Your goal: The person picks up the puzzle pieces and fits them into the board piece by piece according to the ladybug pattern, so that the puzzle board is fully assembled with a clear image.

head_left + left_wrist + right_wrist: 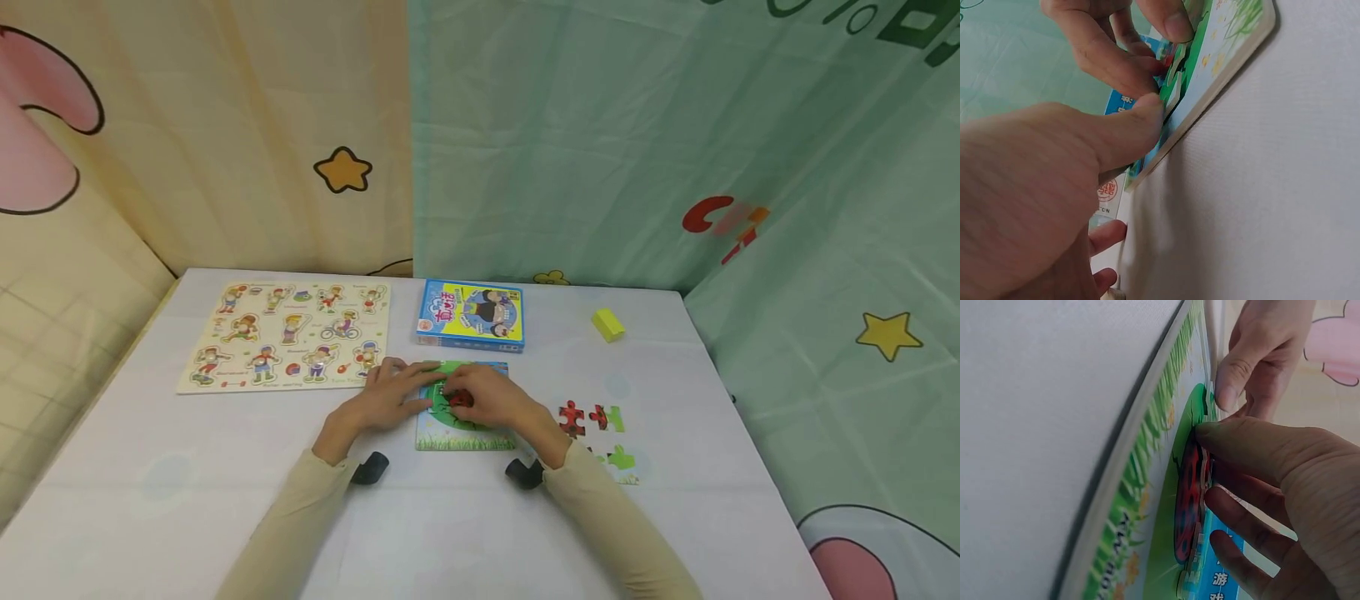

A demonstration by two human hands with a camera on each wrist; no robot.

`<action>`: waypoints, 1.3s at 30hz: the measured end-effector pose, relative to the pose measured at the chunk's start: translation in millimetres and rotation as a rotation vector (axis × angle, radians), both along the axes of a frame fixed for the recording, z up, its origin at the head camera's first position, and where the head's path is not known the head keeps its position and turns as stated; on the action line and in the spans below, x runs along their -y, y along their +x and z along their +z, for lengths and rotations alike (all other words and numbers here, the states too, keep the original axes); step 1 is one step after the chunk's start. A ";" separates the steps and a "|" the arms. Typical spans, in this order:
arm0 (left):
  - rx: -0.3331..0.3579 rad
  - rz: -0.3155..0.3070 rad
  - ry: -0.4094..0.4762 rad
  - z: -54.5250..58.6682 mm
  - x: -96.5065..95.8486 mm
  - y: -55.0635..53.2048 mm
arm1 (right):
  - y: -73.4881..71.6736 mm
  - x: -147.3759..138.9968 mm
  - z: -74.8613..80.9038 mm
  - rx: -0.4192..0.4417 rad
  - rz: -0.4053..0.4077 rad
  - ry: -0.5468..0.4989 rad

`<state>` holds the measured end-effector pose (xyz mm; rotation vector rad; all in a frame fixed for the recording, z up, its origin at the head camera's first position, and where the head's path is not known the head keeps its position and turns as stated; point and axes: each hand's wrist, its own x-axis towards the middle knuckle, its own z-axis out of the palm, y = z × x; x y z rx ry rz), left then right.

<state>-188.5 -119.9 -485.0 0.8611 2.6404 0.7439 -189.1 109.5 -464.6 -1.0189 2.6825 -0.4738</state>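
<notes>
Both hands work over a small jigsaw board (465, 443) with a grassy border, lying flat on the table. My right hand (487, 396) bends over its middle, thumb and fingers pinching a red-and-black puzzle piece (461, 398) within the ladybug picture (1188, 494). From the left, my left hand (386, 396) reaches across the board's upper left with its fingers extended. Its thumb (1150, 112) touches the edge of a slightly raised green puzzle piece (1174, 97). The fingers hide part of the picture.
Loose jigsaw pieces (572, 418) lie right of the board, partly behind the right forearm. A blue game box (471, 343) stands just beyond the board. To the left is a large board with sports figures (285, 383). A yellow block (608, 325) sits at the back right.
</notes>
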 end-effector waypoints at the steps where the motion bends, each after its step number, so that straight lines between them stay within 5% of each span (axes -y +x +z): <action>1: -0.006 0.003 0.000 -0.2 0.1 -0.1 | 1.0 0.8 0.8 -0.002 0.001 0.000; 19: -0.056 0.070 -0.015 -0.9 -6.2 1.0 | 7.7 3.2 1.0 -0.105 0.017 0.025; 39: -0.115 0.093 -0.005 1.2 -9.5 1.6 | 7.2 0.5 -0.8 -0.022 -0.038 0.008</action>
